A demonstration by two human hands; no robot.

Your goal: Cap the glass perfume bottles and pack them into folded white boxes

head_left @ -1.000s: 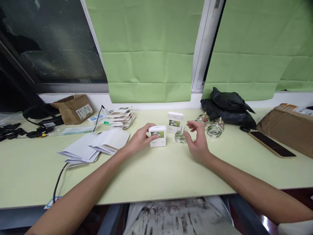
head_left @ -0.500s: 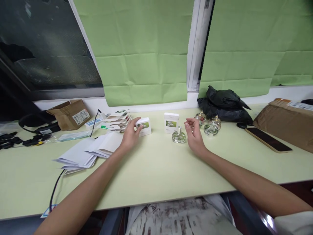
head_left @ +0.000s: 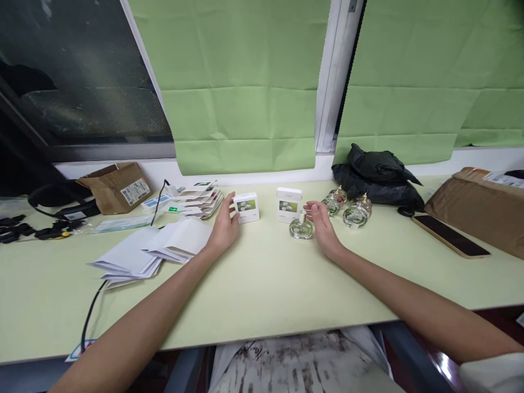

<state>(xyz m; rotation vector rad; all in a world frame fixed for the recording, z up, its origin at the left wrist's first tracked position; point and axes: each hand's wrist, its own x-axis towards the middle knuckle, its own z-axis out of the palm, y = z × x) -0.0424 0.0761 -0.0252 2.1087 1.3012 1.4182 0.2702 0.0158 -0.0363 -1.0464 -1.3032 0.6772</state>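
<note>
My left hand (head_left: 225,228) rests on the table with thumb and fingers apart, at the left side of a small white box (head_left: 248,208) with a green picture on its front. It holds nothing. A second white box (head_left: 289,205) of the same look stands upright to the right. Just before it stands a clear glass perfume bottle (head_left: 301,229) with a silvery cap. My right hand (head_left: 324,228) is open at the bottle's right, its fingertips close to the cap; whether they touch it I cannot tell.
Ornate glass bottles (head_left: 355,215) and a black plastic bag (head_left: 376,177) lie to the right, beyond them a phone (head_left: 450,236) and a brown parcel (head_left: 477,204). White paper envelopes (head_left: 131,254), stacked cards (head_left: 200,201), a black cable (head_left: 92,316) and an opened carton (head_left: 117,188) occupy the left.
My left hand has loosened from the left box, which now faces forward more squarely. My right hand's fingers have moved left, nearer the perfume bottle's cap.
</note>
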